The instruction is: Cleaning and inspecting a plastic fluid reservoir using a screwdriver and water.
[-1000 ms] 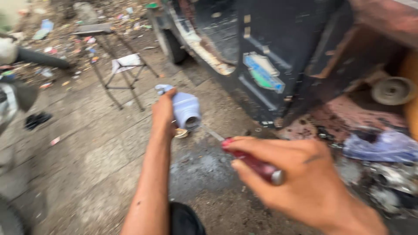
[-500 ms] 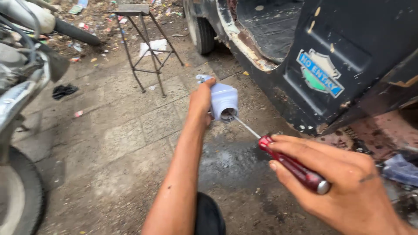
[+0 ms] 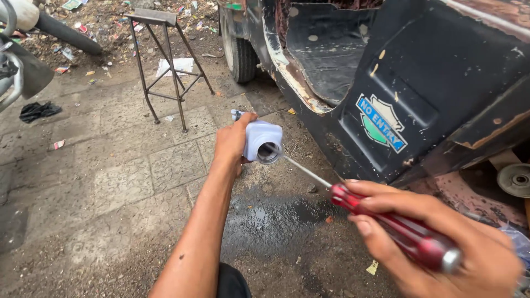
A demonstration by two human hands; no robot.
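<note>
Holding a small pale plastic tank [image 3: 260, 140] in our left hand [image 3: 232, 144], we keep it out at arm's length above the paved ground [image 3: 138, 182], its round mouth turned back toward us. Our left fingers are wrapped around its far side, clenched on it. A thin metal shaft runs from that mouth down to the red handle of the screwdriver [image 3: 397, 229], and the tip sits at the rim of the opening; we cannot tell how far it goes in. Our right hand [image 3: 441, 243] is clenched around the handle, fingers closed over the top of it, low at the right of the view.

Below the tank lies a dark wet patch [image 3: 276, 215] on the paving. Close on the right rises the black body of a vehicle [image 3: 441, 83], its lower edge rusted and chipped, a sticker [image 3: 382, 123] on the panel and a doorway open above. That side leaves our right hand little room. A wheel [image 3: 238, 49] stands behind the tank. To the left the paving is open as far as a metal stool [image 3: 165, 60], well apart from the hands, with a black rag [image 3: 38, 110] and litter beyond it.
</note>
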